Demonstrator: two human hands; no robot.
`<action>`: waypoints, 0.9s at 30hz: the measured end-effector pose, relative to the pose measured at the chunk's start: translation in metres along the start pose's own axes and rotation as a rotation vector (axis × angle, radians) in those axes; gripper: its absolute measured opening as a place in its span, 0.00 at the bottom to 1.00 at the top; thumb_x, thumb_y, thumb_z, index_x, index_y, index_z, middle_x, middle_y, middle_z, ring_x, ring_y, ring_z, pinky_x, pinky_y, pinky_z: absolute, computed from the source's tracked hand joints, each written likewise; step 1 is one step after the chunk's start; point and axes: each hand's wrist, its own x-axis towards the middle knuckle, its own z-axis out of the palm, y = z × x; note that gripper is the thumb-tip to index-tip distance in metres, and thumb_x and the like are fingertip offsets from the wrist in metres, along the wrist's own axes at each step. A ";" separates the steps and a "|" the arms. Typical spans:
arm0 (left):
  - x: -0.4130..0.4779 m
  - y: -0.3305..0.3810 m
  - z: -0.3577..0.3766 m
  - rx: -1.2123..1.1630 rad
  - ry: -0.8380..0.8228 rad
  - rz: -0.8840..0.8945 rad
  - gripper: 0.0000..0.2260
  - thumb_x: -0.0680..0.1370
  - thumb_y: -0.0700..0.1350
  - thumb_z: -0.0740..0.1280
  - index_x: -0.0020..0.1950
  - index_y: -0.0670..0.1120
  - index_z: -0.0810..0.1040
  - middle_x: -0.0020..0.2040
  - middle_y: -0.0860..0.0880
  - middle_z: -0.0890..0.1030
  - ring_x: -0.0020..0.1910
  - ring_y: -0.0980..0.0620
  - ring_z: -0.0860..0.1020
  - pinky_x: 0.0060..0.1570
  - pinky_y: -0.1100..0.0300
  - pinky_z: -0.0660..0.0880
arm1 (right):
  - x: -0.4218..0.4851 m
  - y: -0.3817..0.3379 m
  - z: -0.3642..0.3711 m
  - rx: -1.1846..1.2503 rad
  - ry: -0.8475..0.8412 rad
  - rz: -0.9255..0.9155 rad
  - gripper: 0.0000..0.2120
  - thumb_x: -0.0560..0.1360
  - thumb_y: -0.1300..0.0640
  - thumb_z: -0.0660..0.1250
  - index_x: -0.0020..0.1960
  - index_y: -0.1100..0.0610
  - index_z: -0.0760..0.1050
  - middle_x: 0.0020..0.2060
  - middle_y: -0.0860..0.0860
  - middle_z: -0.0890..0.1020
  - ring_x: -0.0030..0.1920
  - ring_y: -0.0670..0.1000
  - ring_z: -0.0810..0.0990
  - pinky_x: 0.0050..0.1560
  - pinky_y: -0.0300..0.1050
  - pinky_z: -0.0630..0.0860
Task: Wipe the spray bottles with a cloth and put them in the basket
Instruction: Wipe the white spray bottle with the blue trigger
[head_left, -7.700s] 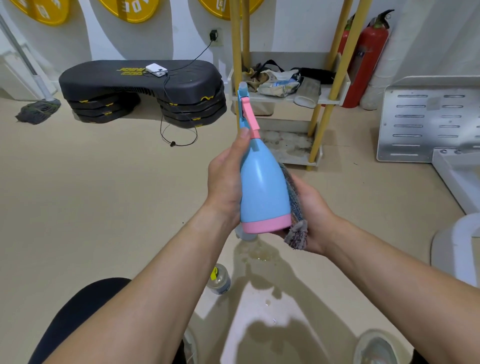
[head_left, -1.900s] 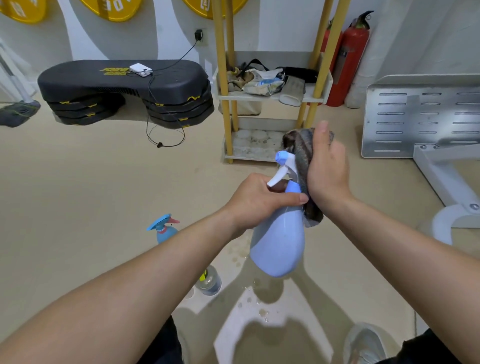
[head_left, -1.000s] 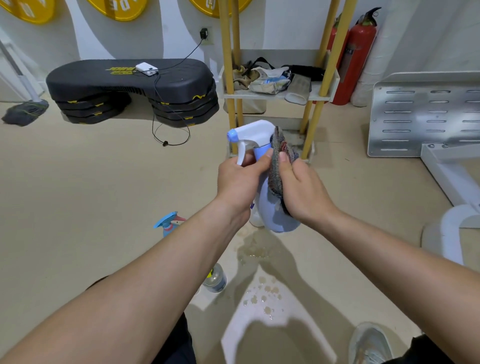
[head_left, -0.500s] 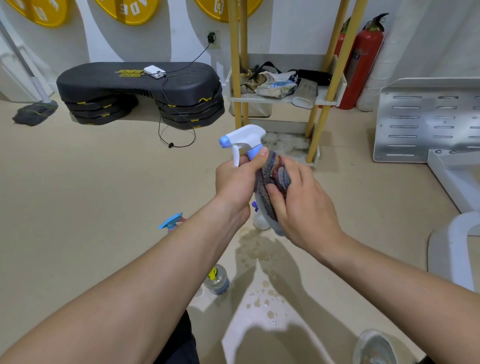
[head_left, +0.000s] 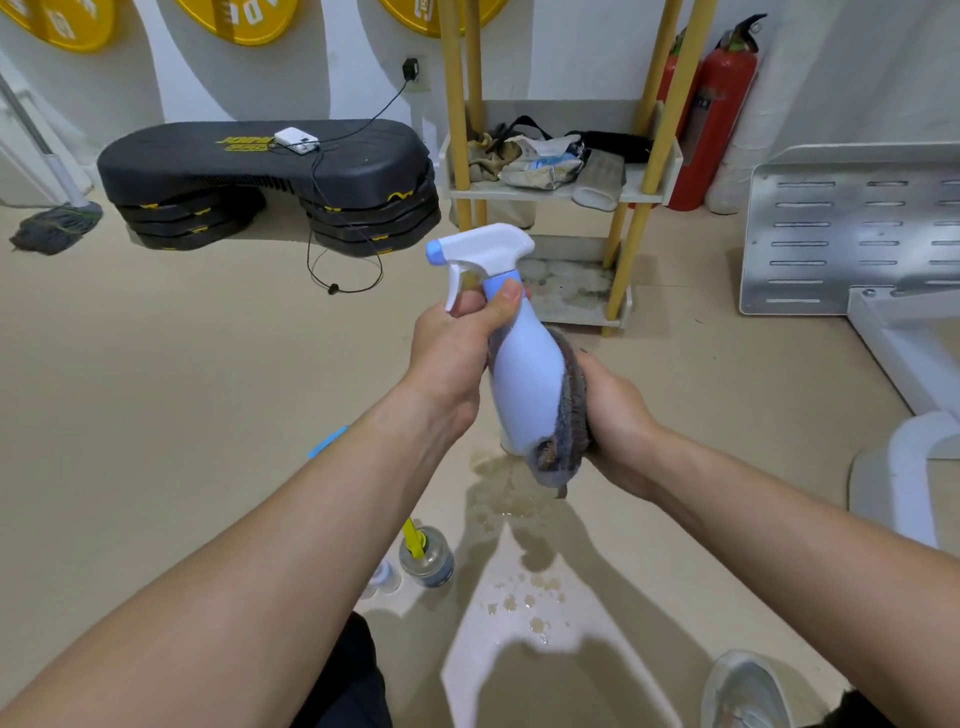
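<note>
A pale blue spray bottle (head_left: 524, 379) with a white trigger head is held upright in mid-air. My left hand (head_left: 452, 353) grips its neck just under the trigger. My right hand (head_left: 613, 415) holds a grey cloth (head_left: 569, 415) against the bottle's right side and bottom. A second, blue spray bottle (head_left: 326, 442) on the floor shows only a sliver behind my left forearm. No basket is in view.
A small clear bottle with a yellow tab (head_left: 426, 558) stands on the wet floor below my arms. Ahead are a yellow-legged shelf (head_left: 561, 192), a black step platform (head_left: 270, 176), fire extinguishers (head_left: 714, 114) and a metal plate (head_left: 852, 239).
The cloth in my right hand slid from the bottle's neck down to its lower body. The bottle now stands more upright, with its body uncovered.
</note>
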 end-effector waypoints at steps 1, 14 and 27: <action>0.001 -0.001 -0.001 -0.015 0.028 -0.005 0.08 0.79 0.43 0.72 0.55 0.40 0.83 0.57 0.43 0.85 0.50 0.49 0.83 0.60 0.53 0.78 | -0.002 0.000 0.004 -0.047 0.063 -0.054 0.16 0.83 0.43 0.58 0.57 0.49 0.80 0.53 0.48 0.85 0.53 0.51 0.81 0.52 0.46 0.74; -0.009 0.002 0.002 0.018 -0.108 -0.011 0.06 0.80 0.44 0.70 0.53 0.42 0.84 0.53 0.46 0.87 0.45 0.50 0.84 0.47 0.57 0.80 | 0.001 -0.022 -0.009 0.037 -0.161 0.047 0.20 0.82 0.43 0.60 0.58 0.58 0.81 0.50 0.54 0.85 0.52 0.57 0.80 0.57 0.54 0.75; -0.011 -0.008 0.009 0.194 0.132 0.065 0.15 0.80 0.57 0.68 0.45 0.47 0.83 0.42 0.52 0.85 0.39 0.54 0.81 0.42 0.61 0.76 | 0.007 -0.002 0.015 0.188 0.073 0.002 0.23 0.72 0.36 0.63 0.52 0.56 0.78 0.46 0.52 0.83 0.48 0.56 0.80 0.51 0.51 0.74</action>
